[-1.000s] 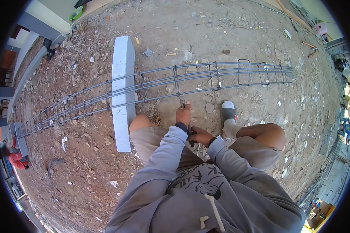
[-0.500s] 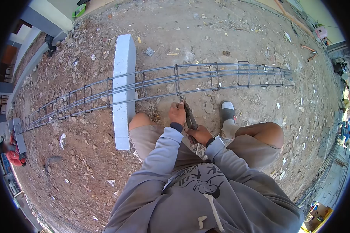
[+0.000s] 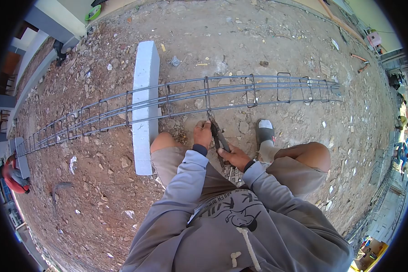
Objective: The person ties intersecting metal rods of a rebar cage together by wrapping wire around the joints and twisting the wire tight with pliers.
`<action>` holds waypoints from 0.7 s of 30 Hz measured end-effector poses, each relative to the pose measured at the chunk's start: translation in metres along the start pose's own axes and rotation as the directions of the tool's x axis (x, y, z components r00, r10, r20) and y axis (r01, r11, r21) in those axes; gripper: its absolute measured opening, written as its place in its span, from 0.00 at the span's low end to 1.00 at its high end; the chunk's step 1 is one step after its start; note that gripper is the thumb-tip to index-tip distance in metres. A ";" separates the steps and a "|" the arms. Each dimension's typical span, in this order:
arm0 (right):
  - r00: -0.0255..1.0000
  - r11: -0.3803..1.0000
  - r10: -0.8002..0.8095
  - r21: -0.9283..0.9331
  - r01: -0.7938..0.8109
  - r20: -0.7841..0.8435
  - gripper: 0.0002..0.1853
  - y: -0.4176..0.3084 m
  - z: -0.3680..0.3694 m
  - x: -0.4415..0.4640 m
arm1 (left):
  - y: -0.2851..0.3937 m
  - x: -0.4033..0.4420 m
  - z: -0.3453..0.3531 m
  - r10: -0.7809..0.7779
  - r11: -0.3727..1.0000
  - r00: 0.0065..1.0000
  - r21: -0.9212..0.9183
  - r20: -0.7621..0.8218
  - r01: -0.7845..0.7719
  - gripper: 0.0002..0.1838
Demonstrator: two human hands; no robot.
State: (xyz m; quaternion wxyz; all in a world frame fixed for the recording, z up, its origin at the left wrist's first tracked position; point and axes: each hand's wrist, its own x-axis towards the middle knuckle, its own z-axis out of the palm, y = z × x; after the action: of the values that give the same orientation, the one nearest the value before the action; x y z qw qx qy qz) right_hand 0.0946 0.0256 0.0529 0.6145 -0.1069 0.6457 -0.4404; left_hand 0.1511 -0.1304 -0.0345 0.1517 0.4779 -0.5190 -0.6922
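Observation:
A long rebar cage point(image 3: 186, 96) with square stirrups lies across a pale blue-white block point(image 3: 143, 131). Just below the cage's near bar, my left hand point(image 3: 202, 133) is closed, its fingertips pinched beside the upper end of a dark hand tool point(image 3: 218, 140); what they pinch is too small to make out. The tool's tip is close to the near bar at a stirrup. Lower right, my right hand point(image 3: 235, 157) wraps round the tool's handles.
A second block point(image 3: 22, 157) supports the cage's far left end, where a person in red point(image 3: 14, 177) crouches. My sandalled foot point(image 3: 265, 130) stands right of the tool. Rubble covers the ground, and a green basin point(image 3: 93, 12) sits at the upper left.
My left hand has shifted slightly left and down from the bar. The tool, hidden behind my hands at first, now shows at length. The far person has bent forward.

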 end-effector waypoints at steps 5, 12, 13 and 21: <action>0.986 0.922 0.165 0.350 -0.165 0.031 0.31 -0.006 0.000 -0.011 | 0.030 -0.018 -0.007 -0.027 0.958 0.996 -0.287 -0.080 0.003 0.10; 0.848 0.900 -0.374 -0.369 0.234 -0.376 0.31 -0.009 0.001 -0.014 | 0.051 -0.012 -0.034 0.032 0.880 0.982 -0.461 -0.186 -0.116 0.09; 0.825 0.865 -0.402 -0.461 0.199 -0.398 0.32 -0.019 0.000 -0.013 | 0.052 -0.012 -0.036 0.044 0.875 0.980 -0.466 -0.195 -0.132 0.09; 0.592 0.587 -0.648 -0.809 -0.013 -0.480 0.32 -0.080 -0.031 0.075 | 0.037 -0.022 -0.037 0.033 0.895 0.976 -0.428 -0.216 -0.125 0.10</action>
State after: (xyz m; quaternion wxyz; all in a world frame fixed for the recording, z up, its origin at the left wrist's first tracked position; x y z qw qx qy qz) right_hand 0.0186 -0.0584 0.0521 0.0941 -0.2862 0.9196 -0.2522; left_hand 0.1814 -0.1512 0.0079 0.3359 0.4780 -0.3505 -0.7320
